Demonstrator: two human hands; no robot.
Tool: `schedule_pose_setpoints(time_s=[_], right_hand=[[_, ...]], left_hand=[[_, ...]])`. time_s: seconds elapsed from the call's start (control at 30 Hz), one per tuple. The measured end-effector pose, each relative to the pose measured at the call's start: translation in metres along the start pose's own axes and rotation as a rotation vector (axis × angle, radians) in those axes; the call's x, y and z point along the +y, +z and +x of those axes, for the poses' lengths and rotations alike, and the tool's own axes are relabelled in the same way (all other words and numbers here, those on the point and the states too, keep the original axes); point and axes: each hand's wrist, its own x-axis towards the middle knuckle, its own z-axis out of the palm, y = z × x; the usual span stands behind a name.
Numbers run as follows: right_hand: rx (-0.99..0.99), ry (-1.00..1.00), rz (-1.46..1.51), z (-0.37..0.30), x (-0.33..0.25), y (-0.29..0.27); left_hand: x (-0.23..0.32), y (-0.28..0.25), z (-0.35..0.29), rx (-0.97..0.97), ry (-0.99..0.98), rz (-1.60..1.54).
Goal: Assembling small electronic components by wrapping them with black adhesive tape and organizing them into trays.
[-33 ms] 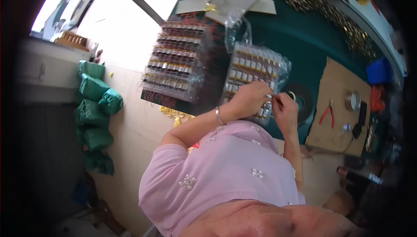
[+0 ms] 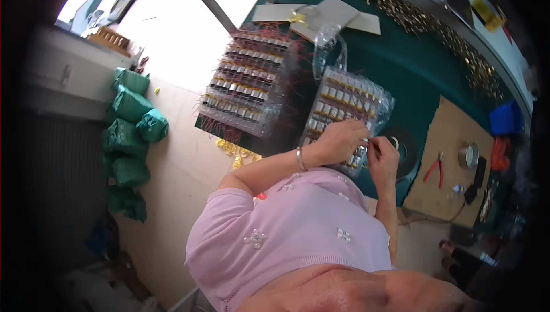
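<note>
A clear plastic tray (image 2: 321,106) holds rows of small silver cylinders with yellow bands, which look like tiny motors. Above its near right part, my left hand (image 2: 344,140), with a bracelet at the wrist, has its fingers bent together. My right hand (image 2: 382,160) meets it fingertip to fingertip from the right, thumb and finger pinched. Between them shows a small pale, shiny bit (image 2: 365,139), too small to name. Further left lies a second tray (image 2: 243,126) with rows of similar cylinders and many thin red wires.
Right of the hands are a dark tape roll (image 2: 408,154) and a cardboard sheet (image 2: 444,126) bearing red-handled pliers (image 2: 436,170) and another tape roll (image 2: 468,156). Many gold-coloured small parts (image 2: 435,28) lie at the back. Green bundles (image 2: 129,140) stand on the left.
The whole view has shifted, so the table and trays sit a little lower and further right. Both hands stay together over the same part of the tray.
</note>
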Motion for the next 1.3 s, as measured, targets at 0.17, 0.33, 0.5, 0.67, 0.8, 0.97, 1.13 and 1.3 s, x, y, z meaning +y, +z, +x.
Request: schedule_pose_setpoints(time_s=[0.17, 0.33, 0.5, 0.67, 0.8, 0.97, 1.13, 1.3], right_hand=[[0.075, 0.193, 0.442, -0.017, 0.055, 0.006], [0.272, 0.431, 0.751, 0.012, 0.087, -0.012], [0.221, 0.459, 0.813, 0.014, 0.078, -0.021], [0.197, 0.555, 0.789, -0.005, 0.093, -0.01], [0.155, 0.586, 0.781, -0.017, 0.1, -0.008], [0.113, 0.577, 0.765, -0.014, 0.091, -0.005], [0.104, 0.562, 0.776, -0.008, 0.087, -0.002], [0.115, 0.569, 0.774, -0.01, 0.086, -0.002]], left_hand=[[0.037, 0.0, -0.022, 0.137, -0.151, -0.513], [0.003, -0.065, -0.015, 0.551, -0.377, -0.884], [-0.048, -0.174, -0.041, 0.99, -0.29, -0.315], [-0.087, -0.228, -0.121, 1.042, -0.346, 0.183], [-0.109, -0.204, -0.191, 0.821, -0.534, 0.57], [-0.123, -0.192, -0.225, 0.861, -0.562, 0.641], [-0.129, -0.186, -0.235, 0.822, -0.557, 0.659], [-0.125, -0.184, -0.235, 0.65, -0.48, 0.934]])
